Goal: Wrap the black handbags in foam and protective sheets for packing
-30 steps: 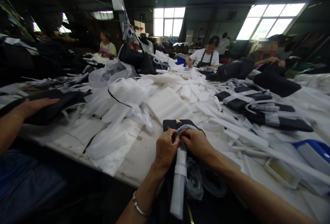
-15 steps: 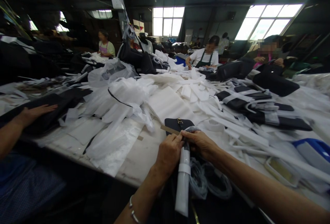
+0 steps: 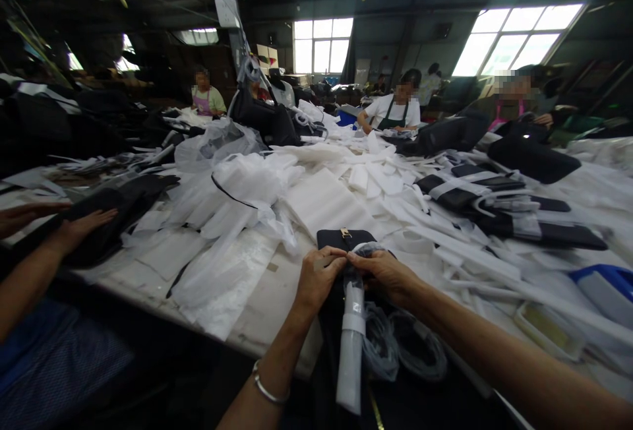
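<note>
Centrally, a black bag point(image 3: 329, 239) lies at the near edge of the desk point(image 3: 257, 298). The left hand point(image 3: 317, 279) pinches a tan strip point(image 3: 323, 262); the right hand's point(image 3: 388, 275) fingers grip the plastic-wrapped handle point(image 3: 368, 246), probably slippery, yet the likeliest hold on something light and soft-looking.

Bare tabletop point(image 3: 267, 298) beside left hand point(image 3: 319, 278), foam sheets point(image 3: 329, 202) heaped beyond

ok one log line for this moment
left hand: pinched shut, hold unclear | right hand: gripping plastic-wrapped handle | black bag: under both hands | gold clasp: on bag
</note>
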The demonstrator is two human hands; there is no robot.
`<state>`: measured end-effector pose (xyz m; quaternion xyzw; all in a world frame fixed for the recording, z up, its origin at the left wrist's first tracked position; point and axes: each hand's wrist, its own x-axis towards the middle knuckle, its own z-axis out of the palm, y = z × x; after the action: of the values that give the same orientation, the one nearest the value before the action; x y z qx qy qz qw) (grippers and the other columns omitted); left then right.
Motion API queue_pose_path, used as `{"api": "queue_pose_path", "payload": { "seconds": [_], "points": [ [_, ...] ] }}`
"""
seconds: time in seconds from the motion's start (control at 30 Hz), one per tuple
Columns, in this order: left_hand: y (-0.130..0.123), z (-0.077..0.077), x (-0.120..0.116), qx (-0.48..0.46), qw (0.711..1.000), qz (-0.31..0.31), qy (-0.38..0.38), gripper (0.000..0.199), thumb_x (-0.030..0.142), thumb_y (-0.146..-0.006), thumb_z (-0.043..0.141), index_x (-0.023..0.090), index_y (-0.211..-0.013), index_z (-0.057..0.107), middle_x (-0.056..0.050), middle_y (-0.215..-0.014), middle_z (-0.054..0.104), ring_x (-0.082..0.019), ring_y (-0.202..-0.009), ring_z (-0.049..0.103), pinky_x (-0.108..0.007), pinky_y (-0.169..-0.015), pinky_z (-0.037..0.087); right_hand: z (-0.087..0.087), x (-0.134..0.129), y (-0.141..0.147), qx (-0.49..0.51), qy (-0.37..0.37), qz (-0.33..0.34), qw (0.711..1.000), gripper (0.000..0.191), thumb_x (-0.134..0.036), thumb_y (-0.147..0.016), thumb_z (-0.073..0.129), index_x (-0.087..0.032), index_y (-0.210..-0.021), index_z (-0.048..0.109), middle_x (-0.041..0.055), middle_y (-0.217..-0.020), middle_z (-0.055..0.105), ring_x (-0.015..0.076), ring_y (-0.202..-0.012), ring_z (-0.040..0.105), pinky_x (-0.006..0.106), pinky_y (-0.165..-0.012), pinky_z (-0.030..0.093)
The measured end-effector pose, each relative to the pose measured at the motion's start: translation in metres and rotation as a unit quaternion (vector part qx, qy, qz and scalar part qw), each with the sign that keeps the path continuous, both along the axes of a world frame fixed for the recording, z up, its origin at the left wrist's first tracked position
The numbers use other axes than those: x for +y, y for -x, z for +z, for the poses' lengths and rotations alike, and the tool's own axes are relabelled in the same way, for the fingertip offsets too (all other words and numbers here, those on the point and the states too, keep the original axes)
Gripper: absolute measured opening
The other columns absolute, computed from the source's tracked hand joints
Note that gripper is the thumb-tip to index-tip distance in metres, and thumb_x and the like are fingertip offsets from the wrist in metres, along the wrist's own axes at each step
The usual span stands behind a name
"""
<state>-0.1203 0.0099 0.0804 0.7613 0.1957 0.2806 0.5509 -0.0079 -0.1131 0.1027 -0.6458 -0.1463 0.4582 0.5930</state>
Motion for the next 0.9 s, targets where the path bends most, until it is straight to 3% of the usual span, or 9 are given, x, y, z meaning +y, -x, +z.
{"api": "queue_pose_path", "payload": {
  "seconds": [0.1, 0.27, 0.4, 0.57, 0.67, 0.73, 0.9],
  "points": [
    [-0.001, -0.006, -0.002, -0.006, 0.998, -0.015, 0.052, 0.016, 0.033, -0.08, 0.066, 0.02, -0.086, 0.074, -0.004, -0.09, 0.074, -0.022, -0.092, 0.067, -0.034, -0.089, 0.05, 0.001, 0.0, 0.003, -0.002, -0.021, -0.008, 1.0, 0.045, -0.052, -0.055, 0.085, -0.014, -0.066, 0.063, -0.0013, -0.058, 0.059, 0.009, -0.051, 0.05, 0.022, -0.048, 0.039],
    [0.001, -0.021, 0.0, -0.005, 0.984, -0.116, 0.134, 0.03, 0.035, -0.079, 0.068, 0.016, -0.101, 0.073, -0.007, -0.101, 0.075, -0.026, -0.096, 0.069, -0.033, -0.085, 0.053, -0.001, 0.0, 0.004, 0.025, -0.047, -0.014, 0.998, 0.046, -0.049, -0.049, 0.088, -0.013, -0.063, 0.064, -0.0017, -0.054, 0.059, 0.0068, -0.047, 0.047, 0.021, -0.047, 0.036],
    [-0.002, -0.022, 0.001, -0.019, 0.98, -0.095, 0.171, 0.028, 0.034, -0.075, 0.073, 0.014, -0.094, 0.072, -0.007, -0.093, 0.075, -0.024, -0.09, 0.068, -0.031, -0.081, 0.051, 0.0, -0.001, 0.003, 0.02, -0.057, -0.012, 0.998, 0.042, -0.046, -0.053, 0.088, -0.013, -0.066, 0.067, -0.0012, -0.056, 0.06, 0.0077, -0.049, 0.049, 0.022, -0.048, 0.038],
    [-0.001, -0.018, 0.005, -0.044, 0.983, -0.094, 0.154, 0.022, 0.033, -0.072, 0.076, 0.016, -0.082, 0.067, 0.001, -0.078, 0.067, -0.015, -0.078, 0.062, -0.024, -0.071, 0.045, 0.013, -0.013, -0.005, 0.075, -0.096, 0.044, 0.992, 0.026, -0.034, -0.068, 0.08, -0.013, -0.081, 0.072, 0.0043, -0.079, 0.069, 0.013, -0.07, 0.063, 0.025, -0.071, 0.052],
    [0.0, -0.015, 0.009, -0.025, 0.982, -0.104, 0.159, 0.024, 0.034, -0.07, 0.078, 0.016, -0.079, 0.064, 0.003, -0.072, 0.061, -0.012, -0.07, 0.056, -0.022, -0.066, 0.041, 0.014, -0.019, -0.009, 0.113, -0.1, 0.064, 0.986, 0.024, -0.015, -0.063, 0.079, -0.015, -0.085, 0.073, 0.0052, -0.092, 0.071, 0.0146, -0.084, 0.067, 0.025, -0.084, 0.053],
    [0.001, -0.012, 0.01, -0.009, 0.977, -0.116, 0.178, 0.028, 0.036, -0.069, 0.079, 0.016, -0.078, 0.063, 0.004, -0.069, 0.059, -0.01, -0.065, 0.052, -0.021, -0.062, 0.038, 0.011, -0.019, -0.008, 0.105, -0.094, 0.056, 0.988, 0.026, -0.011, -0.059, 0.081, -0.015, -0.084, 0.073, 0.0049, -0.092, 0.071, 0.0143, -0.083, 0.067, 0.024, -0.083, 0.053],
    [-0.001, -0.004, 0.01, 0.003, 0.966, -0.14, 0.218, 0.034, 0.041, -0.066, 0.08, 0.016, -0.075, 0.059, 0.005, -0.064, 0.056, -0.008, -0.058, 0.047, -0.021, -0.056, 0.034, 0.004, -0.009, -0.001, 0.064, -0.082, -0.007, 0.995, 0.03, -0.024, -0.054, 0.091, -0.014, -0.074, 0.071, -0.0003, -0.072, 0.067, 0.0083, -0.062, 0.06, 0.019, -0.063, 0.052]
  ]
}}
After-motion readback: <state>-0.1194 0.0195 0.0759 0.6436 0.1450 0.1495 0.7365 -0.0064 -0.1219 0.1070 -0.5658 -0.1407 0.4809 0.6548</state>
